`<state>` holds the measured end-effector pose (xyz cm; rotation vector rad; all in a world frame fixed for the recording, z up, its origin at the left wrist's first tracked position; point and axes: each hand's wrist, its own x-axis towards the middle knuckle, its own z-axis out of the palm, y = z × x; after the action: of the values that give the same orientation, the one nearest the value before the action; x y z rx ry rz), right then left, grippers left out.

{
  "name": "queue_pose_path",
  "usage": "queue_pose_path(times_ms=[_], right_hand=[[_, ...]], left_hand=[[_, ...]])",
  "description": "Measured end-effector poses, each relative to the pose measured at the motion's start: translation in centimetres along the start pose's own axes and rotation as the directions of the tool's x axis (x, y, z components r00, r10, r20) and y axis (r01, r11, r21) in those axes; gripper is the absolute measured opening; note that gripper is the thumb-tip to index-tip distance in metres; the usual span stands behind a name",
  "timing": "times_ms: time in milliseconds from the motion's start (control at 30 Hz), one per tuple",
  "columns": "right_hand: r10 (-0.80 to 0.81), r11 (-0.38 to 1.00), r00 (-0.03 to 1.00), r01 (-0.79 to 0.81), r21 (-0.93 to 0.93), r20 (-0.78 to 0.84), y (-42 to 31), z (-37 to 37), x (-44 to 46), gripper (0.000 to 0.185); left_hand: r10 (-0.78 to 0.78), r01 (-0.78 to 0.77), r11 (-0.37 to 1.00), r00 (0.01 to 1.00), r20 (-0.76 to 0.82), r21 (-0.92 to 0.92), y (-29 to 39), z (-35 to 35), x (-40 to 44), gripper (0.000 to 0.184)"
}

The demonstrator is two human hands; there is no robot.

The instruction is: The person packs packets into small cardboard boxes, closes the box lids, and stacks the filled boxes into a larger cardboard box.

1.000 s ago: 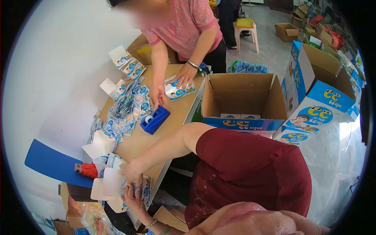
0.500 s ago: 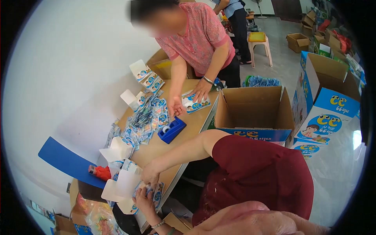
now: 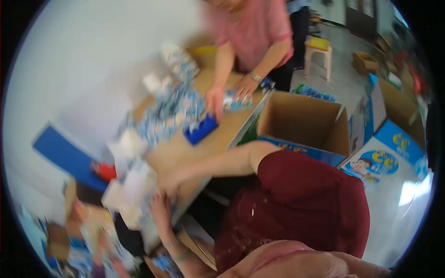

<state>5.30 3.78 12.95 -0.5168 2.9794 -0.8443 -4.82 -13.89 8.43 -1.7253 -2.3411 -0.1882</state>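
Note:
At the near table edge, my left hand [image 3: 160, 206] has its fingers curled over a small blue-and-white printed box [image 3: 173, 204], which is mostly hidden. My right hand [image 3: 169, 182] is right beside it at the same box, its fingers smeared by motion. Left of my hands are white open box flaps [image 3: 139, 180]. Farther up the table lies a pile of small blue-and-white sachets [image 3: 171, 113]. A blue tape dispenser [image 3: 200, 130] stands beside the pile, with a co-worker's hand [image 3: 214, 103] at its far end.
The co-worker's other hand [image 3: 245, 86] rests on another printed box [image 3: 237, 102]. A large open carton [image 3: 303, 123] stands right of the table, with a printed carton [image 3: 387, 153] beyond it. A blue board [image 3: 69, 155] leans at the wall, near a red item [image 3: 105, 171].
My view has shifted and blurred, so the table sits higher and farther left. The co-worker's hand has moved down to the tape dispenser. My hands stay together at the small box.

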Motion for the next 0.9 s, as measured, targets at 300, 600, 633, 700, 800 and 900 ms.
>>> queue_pose_path(times_ms=[300, 600, 633, 700, 800, 900], right_hand=[[0.159, 0.987, 0.942, -0.158, 0.027, -0.297, 0.6, -1.7, -1.2, 0.031], [-0.239, 0.966, 0.875, 0.173, -0.190, -0.421, -1.7, 0.4, 3.6, 0.018], [-0.347, 0.923, 0.866, 0.249, -0.292, -0.359, -2.2, 0.7, 4.3, 0.020], [-0.457, 0.886, 0.791, 0.364, -0.288, -0.407, -2.4, 1.9, 6.0, 0.023], [-0.446, 0.893, 0.822, 0.382, -0.239, -0.354, -2.3, 1.5, 6.3, 0.024], [-0.283, 0.954, 0.927, 0.246, -0.170, -0.248, -0.1, 2.6, 6.6, 0.023]], left_hand=[[-0.416, 0.075, 0.799, 0.785, -0.458, -0.596, 0.2, -3.4, -4.7, 0.028], [-0.250, 0.205, 0.968, 0.859, -0.447, -0.147, 0.6, -3.0, -6.4, 0.024], [-0.240, 0.202, 0.970, 0.893, -0.380, -0.136, 0.8, -2.9, -5.9, 0.023], [-0.159, 0.140, 0.987, 0.876, -0.456, -0.074, 1.1, -2.3, -4.8, 0.017], [-0.179, 0.146, 0.983, 0.887, -0.426, -0.109, 1.3, -2.2, -4.3, 0.017], [-0.321, 0.317, 0.947, 0.940, -0.114, -0.053, 1.6, -3.4, -4.1, 0.020]])
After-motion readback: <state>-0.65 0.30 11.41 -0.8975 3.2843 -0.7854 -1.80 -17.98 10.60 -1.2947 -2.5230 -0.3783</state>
